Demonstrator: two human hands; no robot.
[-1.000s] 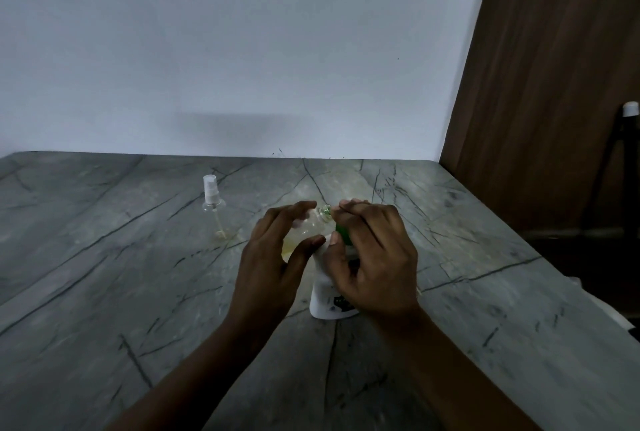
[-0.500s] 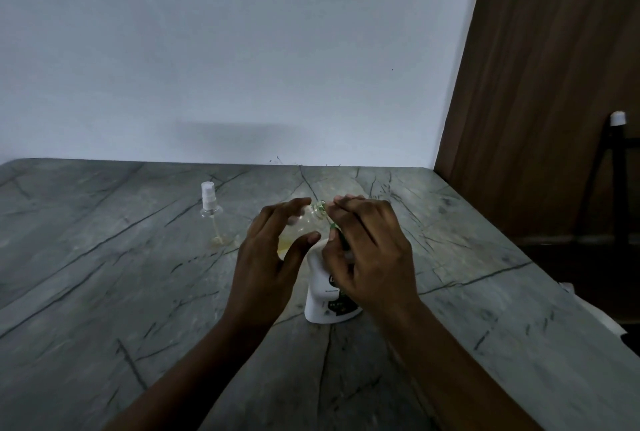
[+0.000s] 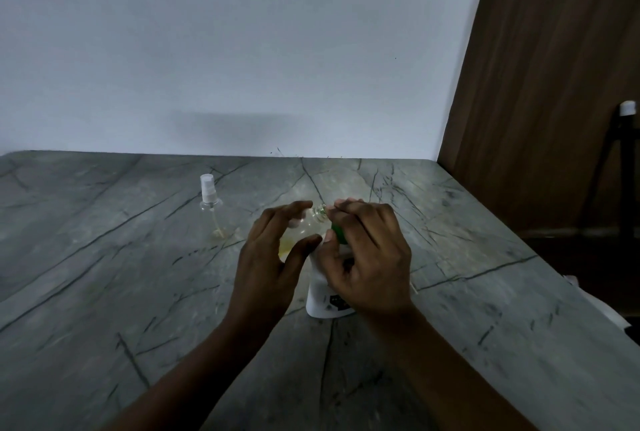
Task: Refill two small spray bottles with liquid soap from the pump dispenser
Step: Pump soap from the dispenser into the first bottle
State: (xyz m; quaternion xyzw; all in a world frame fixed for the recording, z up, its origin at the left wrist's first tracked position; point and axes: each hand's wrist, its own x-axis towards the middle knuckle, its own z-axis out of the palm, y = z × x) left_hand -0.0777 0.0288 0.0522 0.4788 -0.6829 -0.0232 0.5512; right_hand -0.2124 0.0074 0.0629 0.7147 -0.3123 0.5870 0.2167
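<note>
My left hand (image 3: pixel 270 257) grips a small clear spray bottle (image 3: pixel 304 226) without its cap, tilted so its open neck points up and right; a little yellowish soap lies in its lower part. My right hand (image 3: pixel 363 257) rests on top of the white pump dispenser (image 3: pixel 327 302), fingers over its green pump head (image 3: pixel 337 233), whose spout meets the bottle's neck. A second small clear spray bottle (image 3: pixel 211 209) with a white sprayer cap stands upright on the grey stone table (image 3: pixel 104 274), to the left and behind my hands.
A white wall rises behind the table. A brown wooden panel (image 3: pixel 540 84) stands at the right, with a dark stand (image 3: pixel 623 167) beside it. The table's right edge runs diagonally past my right forearm.
The hands and both bottles keep their hold and position; only the head camera has shifted slightly.
</note>
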